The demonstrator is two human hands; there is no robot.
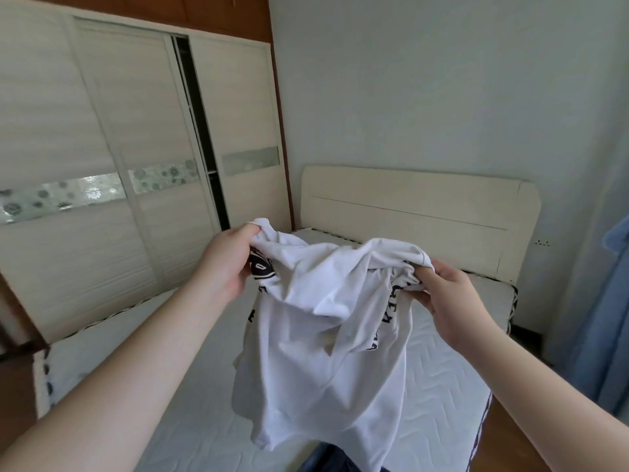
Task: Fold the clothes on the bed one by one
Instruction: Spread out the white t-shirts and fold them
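Observation:
A white T-shirt point(320, 338) with black printed lettering hangs crumpled in the air above the bed point(163, 396). My left hand point(224, 264) grips a bunched edge of the shirt at its upper left. My right hand point(452, 301) pinches another bunched part at its upper right. The shirt sags between both hands, and its lower end reaches down toward the mattress. A dark piece of clothing point(326, 461) shows under the shirt at the bottom edge of the view, mostly hidden.
The bare quilted mattress spreads out below, with a cream headboard point(418, 206) at the far end. A wardrobe with sliding doors point(112, 158) stands on the left, one door slightly ajar. A blue curtain point(609, 318) hangs at the right.

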